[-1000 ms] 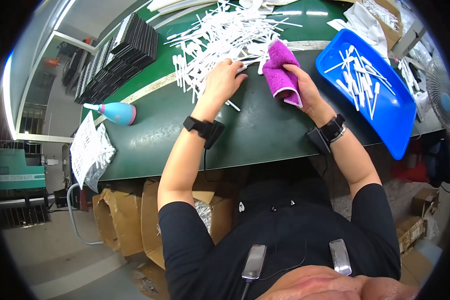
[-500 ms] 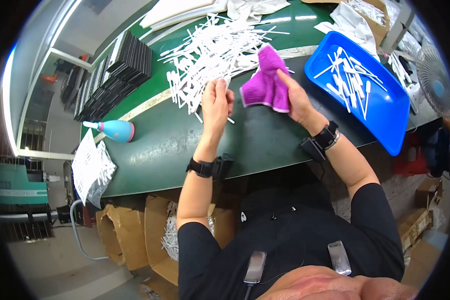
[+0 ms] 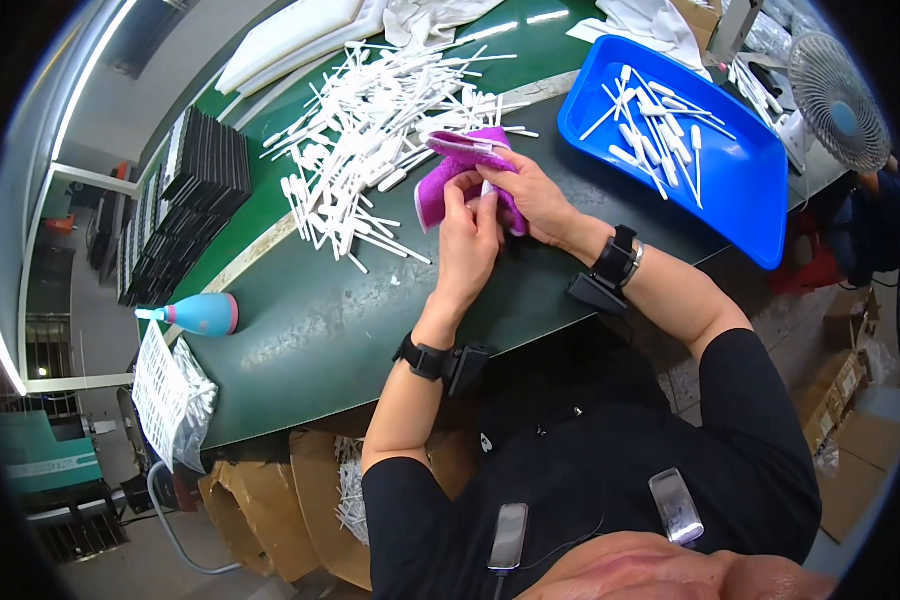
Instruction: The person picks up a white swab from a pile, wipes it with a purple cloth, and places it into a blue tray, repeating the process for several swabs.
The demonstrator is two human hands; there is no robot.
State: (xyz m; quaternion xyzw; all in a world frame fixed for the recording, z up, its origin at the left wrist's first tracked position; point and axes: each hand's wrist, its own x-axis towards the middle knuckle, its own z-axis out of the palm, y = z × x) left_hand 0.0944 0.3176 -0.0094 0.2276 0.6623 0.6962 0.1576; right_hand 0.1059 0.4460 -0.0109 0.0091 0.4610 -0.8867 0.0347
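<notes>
My right hand (image 3: pixel 545 205) is closed on a purple cloth (image 3: pixel 440 190), which is folded over and bunched up toward the fingers. Against the cloth, my left hand (image 3: pixel 468 245) pinches a white plastic swab-like stick (image 3: pixel 487 188). Only a short piece of that stick shows between the two hands; fingers and cloth cover the rest. Just beyond the hands, to the left, lies a loose pile of similar white sticks (image 3: pixel 370 140) with thicker ends. On the right, a blue tray (image 3: pixel 745 215) holds several more of them.
Stacked black trays (image 3: pixel 205 165) stand at the far left, with a blue squeeze bottle (image 3: pixel 205 314) nearer me. A bag of white sticks (image 3: pixel 192 400) hangs at the left table edge. A fan (image 3: pixel 838 100) is at right. Cardboard boxes (image 3: pixel 315 500) sit below the green table (image 3: pixel 310 350).
My hands, apart half a second ago, have come together. The left hand has brought the stick to the purple cloth, now folded around it. The view has shifted slightly to the right.
</notes>
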